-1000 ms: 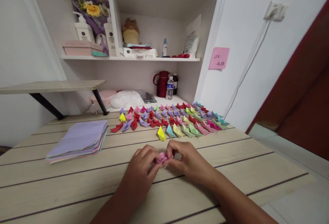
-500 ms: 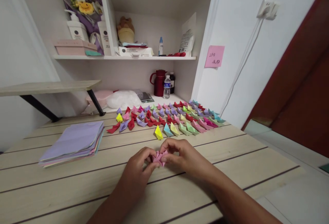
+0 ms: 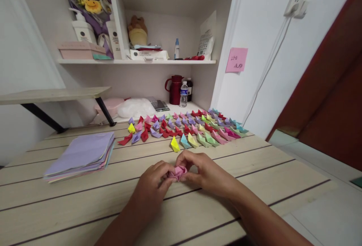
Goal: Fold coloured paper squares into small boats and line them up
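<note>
Between my hands is a small piece of folded pink paper [image 3: 178, 172], its folds partly spread apart and its ends hidden by my fingers. My left hand [image 3: 154, 184] pinches its left end between thumb and fingers. On the other side, my right hand [image 3: 199, 168] grips the right end, thumb in front and fingers behind. Just beyond my hands stands a yellow paper boat [image 3: 174, 145], beside a light blue paper boat [image 3: 185, 142]. Rows of similar boats in red, purple, pink and green stretch behind them.
A stack of coloured paper [image 3: 82, 153] lies on the slatted wooden table [image 3: 70, 212] at left. Behind it stands a small raised shelf [image 3: 56, 94] on black legs. A red jug [image 3: 175, 90] and a water bottle [image 3: 183, 94] stand in the cabinet at the back.
The pink paper has opened out between my fingers and now shows a wider, hollow shape. Both hands keep their grip in nearly the same place.
</note>
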